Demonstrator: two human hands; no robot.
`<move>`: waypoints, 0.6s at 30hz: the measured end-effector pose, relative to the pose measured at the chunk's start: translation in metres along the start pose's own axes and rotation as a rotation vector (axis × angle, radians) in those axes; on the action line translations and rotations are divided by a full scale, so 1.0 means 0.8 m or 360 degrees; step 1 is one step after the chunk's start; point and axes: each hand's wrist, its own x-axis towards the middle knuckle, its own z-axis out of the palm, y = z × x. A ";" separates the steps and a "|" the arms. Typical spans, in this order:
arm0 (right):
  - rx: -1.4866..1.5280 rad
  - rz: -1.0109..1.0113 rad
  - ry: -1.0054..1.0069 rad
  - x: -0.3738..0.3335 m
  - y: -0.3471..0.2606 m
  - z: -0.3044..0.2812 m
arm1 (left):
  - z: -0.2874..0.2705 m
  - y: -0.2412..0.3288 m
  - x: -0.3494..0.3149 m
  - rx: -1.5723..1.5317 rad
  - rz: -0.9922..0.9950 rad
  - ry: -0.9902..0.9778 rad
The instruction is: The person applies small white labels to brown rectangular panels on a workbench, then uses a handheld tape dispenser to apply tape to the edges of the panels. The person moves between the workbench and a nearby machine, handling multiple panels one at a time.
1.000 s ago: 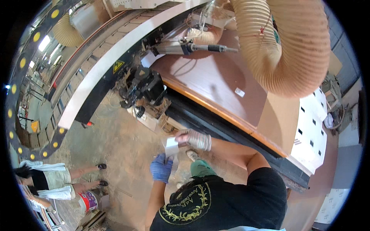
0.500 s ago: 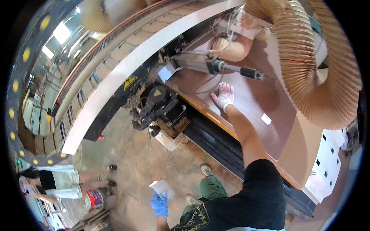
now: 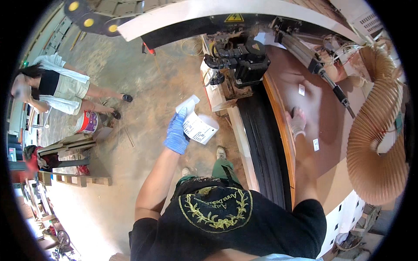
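My left hand (image 3: 177, 132), in a blue glove, grips a curled strip of white labels (image 3: 201, 129) with black print, held up over the floor. My right hand (image 3: 298, 122), in a white glove with bare fingertips, rests on a reddish-brown board (image 3: 335, 124) at the right, its fingers stretched out. Two small white labels lie on that board: one label (image 3: 301, 89) is just beyond my right fingers, and another label (image 3: 316, 145) sits beside my right wrist.
A black motor unit (image 3: 250, 63) juts out beside the machine bed. Above the board reaches a metal cylinder (image 3: 313, 63), with a ribbed tan hose (image 3: 379, 169) at the right. Another person (image 3: 61, 87) stands at the left near a bucket (image 3: 88, 122) and a wooden pallet (image 3: 82, 179).
The view has turned toward the left and the floor. My left hand has come up with the label strip. A second label now shows on the board, where my right hand still rests.
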 end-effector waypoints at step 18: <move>0.2245 -0.0765 -0.0737 -0.353 -0.462 -0.180 | -0.149 0.071 -0.083 0.0100 -0.0280 -0.0254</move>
